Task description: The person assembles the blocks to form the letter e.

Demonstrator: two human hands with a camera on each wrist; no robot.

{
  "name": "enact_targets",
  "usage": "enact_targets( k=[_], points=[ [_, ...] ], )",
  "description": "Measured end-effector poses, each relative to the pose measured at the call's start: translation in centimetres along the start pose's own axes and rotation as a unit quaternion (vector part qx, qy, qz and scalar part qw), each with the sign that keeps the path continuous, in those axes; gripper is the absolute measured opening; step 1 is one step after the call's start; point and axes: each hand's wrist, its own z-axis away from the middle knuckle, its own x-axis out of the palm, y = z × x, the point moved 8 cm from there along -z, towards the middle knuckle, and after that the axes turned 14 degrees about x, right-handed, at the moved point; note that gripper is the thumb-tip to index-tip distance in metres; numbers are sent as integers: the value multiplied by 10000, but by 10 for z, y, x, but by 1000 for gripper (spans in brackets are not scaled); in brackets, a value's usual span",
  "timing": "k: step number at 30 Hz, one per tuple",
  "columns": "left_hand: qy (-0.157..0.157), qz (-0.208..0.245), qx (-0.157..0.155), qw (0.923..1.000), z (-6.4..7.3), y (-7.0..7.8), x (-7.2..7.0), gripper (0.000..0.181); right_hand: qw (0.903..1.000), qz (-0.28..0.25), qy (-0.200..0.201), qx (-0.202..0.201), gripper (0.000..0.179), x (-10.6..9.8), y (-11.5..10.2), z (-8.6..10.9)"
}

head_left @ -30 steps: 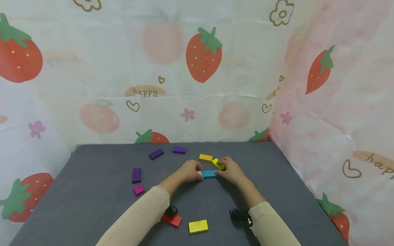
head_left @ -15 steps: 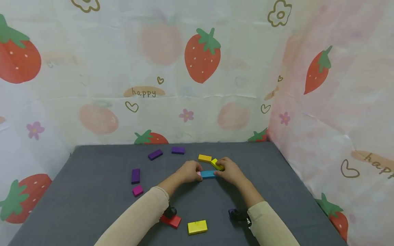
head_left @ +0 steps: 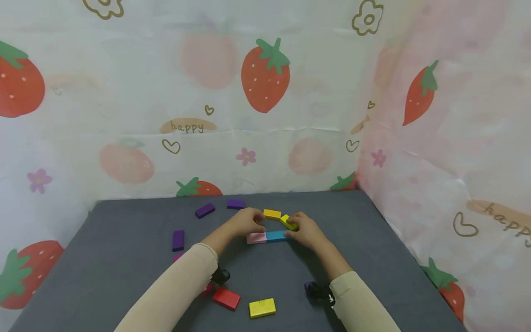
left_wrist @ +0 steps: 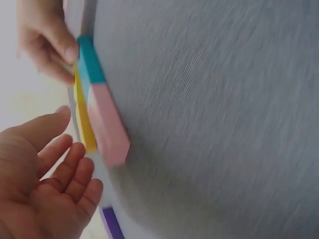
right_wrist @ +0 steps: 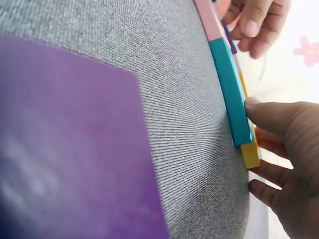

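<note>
Head view: even light, soft shadows on the desk (head_left: 124, 258).
Left wrist view: glare at left edge, mild blur.
Right wrist view: nearest purple block (right_wrist: 75, 144) out of focus.

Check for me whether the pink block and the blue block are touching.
Touching. The left wrist view shows it: the pink block meets the blue block end to end, with no gap at the seam.
</note>
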Motion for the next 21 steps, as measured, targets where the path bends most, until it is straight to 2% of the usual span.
enact_targets(
  k=[6, 10, 15, 21],
  points=[
    [484, -198, -55, 9986, -3, -16, -30, 42, 10000, -34, 25, 25, 48, 1, 2, 0],
    [690, -344, -172, 9969, -5, -33, -47, 46, 9999, -131, 42, 38, 47, 2, 4, -1],
    [944, -488, -373, 9936, -1, -54, -61, 52, 9998, -204, 42, 57, 47, 4, 6, -1],
    [1100, -398, -547, 9916, 3, -74, -71, 56, 9993, -342, 0, 125, 49, 3, 7, -1]
  ],
)
